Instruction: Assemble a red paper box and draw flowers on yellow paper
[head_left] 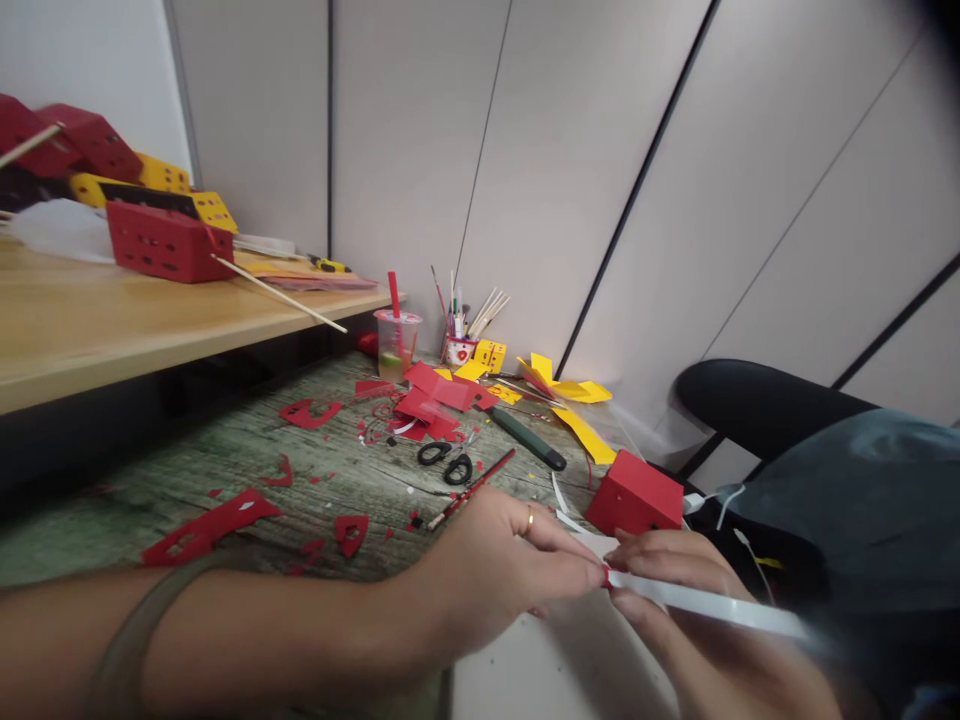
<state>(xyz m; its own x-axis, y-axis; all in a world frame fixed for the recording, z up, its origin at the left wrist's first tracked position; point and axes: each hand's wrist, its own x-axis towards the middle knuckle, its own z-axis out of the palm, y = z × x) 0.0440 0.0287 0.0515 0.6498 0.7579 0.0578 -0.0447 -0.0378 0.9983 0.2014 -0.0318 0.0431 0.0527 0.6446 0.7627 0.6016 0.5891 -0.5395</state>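
My left hand (510, 565), with a ring on one finger, pinches a small red piece (607, 576) between thumb and fingertips. From that piece a white strip (705, 603) runs to the right, its far end blurred. My right hand (682, 590) holds the strip close to the red piece, fingers above and thumb below. Both hands are over a white board (555, 670) at the table's near edge. Just behind the right hand sits a red paper box (637, 492).
Black scissors (445, 462), a thin brush (472, 488), a green-handled tool (527, 438) and red scraps (210, 525) lie on the table. A drink cup (396, 343) stands farther back. A raised wooden shelf (135, 320) holds red and yellow boxes. A black chair (757, 390) is at the right.
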